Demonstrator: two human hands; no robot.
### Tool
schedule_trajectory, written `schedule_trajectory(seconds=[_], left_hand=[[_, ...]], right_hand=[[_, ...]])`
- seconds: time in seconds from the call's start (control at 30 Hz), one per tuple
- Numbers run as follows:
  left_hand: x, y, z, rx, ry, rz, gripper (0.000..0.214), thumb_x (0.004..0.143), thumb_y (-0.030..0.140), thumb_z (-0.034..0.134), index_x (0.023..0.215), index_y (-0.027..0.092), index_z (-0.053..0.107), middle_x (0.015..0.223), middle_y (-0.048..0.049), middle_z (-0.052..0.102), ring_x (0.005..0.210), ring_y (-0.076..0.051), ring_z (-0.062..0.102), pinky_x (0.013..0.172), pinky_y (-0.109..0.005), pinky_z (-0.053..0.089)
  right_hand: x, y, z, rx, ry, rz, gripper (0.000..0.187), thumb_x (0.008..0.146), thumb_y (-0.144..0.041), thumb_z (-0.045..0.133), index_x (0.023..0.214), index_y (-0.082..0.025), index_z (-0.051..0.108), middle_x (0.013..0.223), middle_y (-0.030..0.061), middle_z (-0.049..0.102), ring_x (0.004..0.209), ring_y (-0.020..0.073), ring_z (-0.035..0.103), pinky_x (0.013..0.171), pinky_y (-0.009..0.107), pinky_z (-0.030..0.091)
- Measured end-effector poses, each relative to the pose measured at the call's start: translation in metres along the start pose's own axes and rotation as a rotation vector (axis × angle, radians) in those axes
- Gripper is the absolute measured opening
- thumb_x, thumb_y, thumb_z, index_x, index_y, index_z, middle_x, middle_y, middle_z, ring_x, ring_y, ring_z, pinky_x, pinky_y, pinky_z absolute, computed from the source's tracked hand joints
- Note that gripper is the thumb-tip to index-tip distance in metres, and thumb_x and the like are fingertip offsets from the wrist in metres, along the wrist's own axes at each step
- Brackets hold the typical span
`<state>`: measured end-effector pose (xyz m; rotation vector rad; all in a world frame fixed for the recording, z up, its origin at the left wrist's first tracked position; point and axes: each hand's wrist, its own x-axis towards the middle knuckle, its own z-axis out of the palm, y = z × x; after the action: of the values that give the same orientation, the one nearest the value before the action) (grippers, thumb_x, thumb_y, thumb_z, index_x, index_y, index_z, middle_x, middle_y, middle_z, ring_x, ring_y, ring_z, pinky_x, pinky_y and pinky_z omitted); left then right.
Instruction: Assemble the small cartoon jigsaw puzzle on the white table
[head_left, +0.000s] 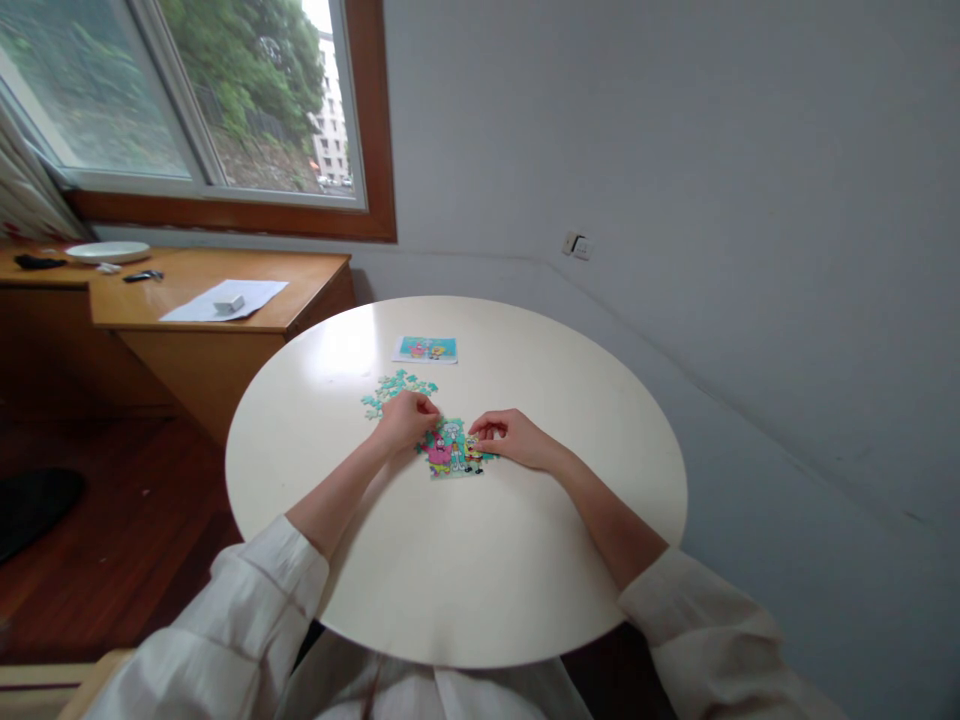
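Note:
A partly assembled jigsaw puzzle (455, 458) lies on the round white table (480, 570), showing a pink, a pale teal and a yellow cartoon figure. My left hand (407, 412) is at its upper left corner, thumb and forefinger pinched together. Whatever sits between those fingertips is hidden or too small to make out. From the other side, my right hand (513, 437) has curled fingers and thumb closed on the puzzle's right part, by the yellow figure. Loose teal puzzle pieces (397, 382) are heaped just behind my left hand, which partly covers them.
A picture card (427, 348) with similar cartoon figures lies farther back on the table. Left of it stands a wooden desk (307, 285) with a sheet of paper (259, 292), a small white box (229, 303) and a white round tray (109, 251). A wall (750, 300) borders the right side.

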<state>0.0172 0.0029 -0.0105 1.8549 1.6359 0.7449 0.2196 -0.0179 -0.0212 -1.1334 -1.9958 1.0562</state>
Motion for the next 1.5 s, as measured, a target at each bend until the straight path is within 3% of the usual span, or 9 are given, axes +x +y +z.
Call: schedule_trajectory(seconds=[0.87, 1.23, 1.5], left_hand=[[-0.001, 0.006, -0.002, 0.193, -0.023, 0.015, 0.012, 0.066, 0.025, 0.054, 0.066, 0.017, 0.064, 0.066, -0.0023, 0.065, 0.064, -0.017, 0.057, 0.064, -0.028, 0.039], [0.001, 0.003, 0.001, 0.248, -0.014, 0.040, 0.012, 0.066, 0.026, 0.054, 0.064, 0.018, 0.063, 0.068, -0.0008, 0.065, 0.072, -0.019, 0.057, 0.081, -0.037, 0.034], [0.001, 0.003, 0.001, 0.288, -0.017, 0.063, 0.011, 0.066, 0.025, 0.052, 0.063, 0.017, 0.060, 0.070, -0.0017, 0.065, 0.075, -0.021, 0.056, 0.083, -0.042, 0.031]], right_hand=[[0.002, 0.005, 0.000, -0.024, -0.041, -0.033, 0.025, 0.062, -0.029, 0.065, 0.082, -0.014, 0.064, 0.066, 0.0002, 0.056, 0.063, 0.0108, 0.049, 0.059, 0.023, 0.039], [0.002, 0.004, 0.001, -0.043, -0.043, -0.029, 0.025, 0.062, -0.028, 0.064, 0.081, -0.013, 0.064, 0.065, 0.0001, 0.055, 0.062, 0.0102, 0.047, 0.058, 0.023, 0.038], [0.002, 0.002, 0.001, -0.036, -0.035, -0.019, 0.025, 0.061, -0.029, 0.065, 0.081, -0.014, 0.064, 0.065, -0.0003, 0.054, 0.062, 0.0104, 0.047, 0.058, 0.023, 0.038]])
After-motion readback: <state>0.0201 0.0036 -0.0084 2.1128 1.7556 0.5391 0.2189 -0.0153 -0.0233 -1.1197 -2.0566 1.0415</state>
